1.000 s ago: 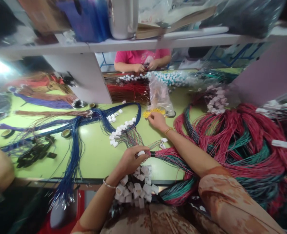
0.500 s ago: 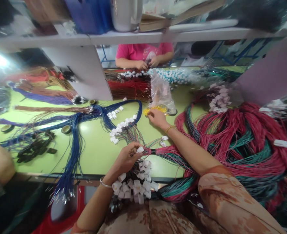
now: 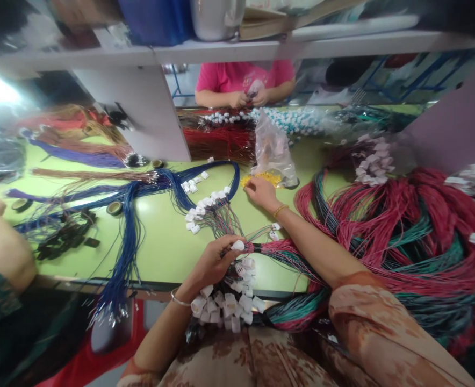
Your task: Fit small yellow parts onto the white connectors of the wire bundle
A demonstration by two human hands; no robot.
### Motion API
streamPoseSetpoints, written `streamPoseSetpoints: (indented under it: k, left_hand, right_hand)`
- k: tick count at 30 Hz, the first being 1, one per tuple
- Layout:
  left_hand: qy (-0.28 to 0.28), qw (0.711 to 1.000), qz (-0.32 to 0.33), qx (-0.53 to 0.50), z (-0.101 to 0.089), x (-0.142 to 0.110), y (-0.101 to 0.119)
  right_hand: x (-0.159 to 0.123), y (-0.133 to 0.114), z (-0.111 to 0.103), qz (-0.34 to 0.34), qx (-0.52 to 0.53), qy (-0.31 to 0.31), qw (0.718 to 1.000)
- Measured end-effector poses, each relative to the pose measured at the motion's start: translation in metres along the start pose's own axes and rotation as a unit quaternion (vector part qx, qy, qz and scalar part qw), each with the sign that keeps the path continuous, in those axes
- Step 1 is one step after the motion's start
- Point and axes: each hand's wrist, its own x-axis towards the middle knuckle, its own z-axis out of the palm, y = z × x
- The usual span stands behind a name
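My left hand [image 3: 217, 260] is closed around a white connector [image 3: 238, 245] at the end of a bundle of pink, green and black wires [image 3: 280, 248]. Below it hangs a cluster of larger white connectors [image 3: 229, 306] at the table's front edge. My right hand [image 3: 261, 193] reaches forward into a small heap of yellow pieces [image 3: 267, 176], its fingertips bent together on them; what they pinch is too small to make out. A clear plastic bag [image 3: 273, 150] lies just behind the heap. Left of it, a row of small white connectors [image 3: 207, 207] rests on the green table [image 3: 160, 242].
Blue wires [image 3: 127, 236] hang over the front edge. Large coils of pink and green wire [image 3: 382, 226] fill the right side. A shelf [image 3: 261, 51] crosses above. A person in pink [image 3: 243, 80] works opposite; another person's arm [image 3: 4, 242] is at the left.
The view has shifted slightly, so most things sit a little further right. My hands keep nearly the same places, the right one at the yellow heap. More of the neighbour's arm shows at left.
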Motion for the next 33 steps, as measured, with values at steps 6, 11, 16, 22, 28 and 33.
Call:
streamPoseSetpoints:
  k: [6, 11, 16, 22, 28, 33]
  left_hand:
    - [0.019, 0.999, 0.000, -0.035, -0.002, -0.001, 0.000]
    - [0.055, 0.992, -0.011, -0.109, 0.001, -0.004, -0.011]
    - [0.063, 0.970, -0.004, -0.234, 0.004, -0.005, -0.017]
    - [0.088, 0.958, -0.029, -0.273, 0.001, -0.005, -0.012]
    - [0.105, 0.934, -0.048, -0.339, 0.001, -0.006, -0.020]
    - [0.128, 0.931, -0.053, -0.339, 0.003, -0.008, -0.033]
  right_hand:
    - [-0.001, -0.004, -0.007, 0.016, 0.079, -0.003, 0.997]
    - [-0.016, -0.023, -0.018, 0.091, 0.390, -0.094, 0.911]
    - [-0.038, -0.057, -0.030, 0.137, 0.602, -0.242, 0.749]
    - [-0.063, -0.092, -0.044, 0.057, 0.577, -0.291, 0.761]
    - [-0.094, -0.107, -0.059, -0.042, 0.487, -0.259, 0.833]
    - [-0.110, -0.108, -0.062, -0.182, 0.355, -0.176, 0.900]
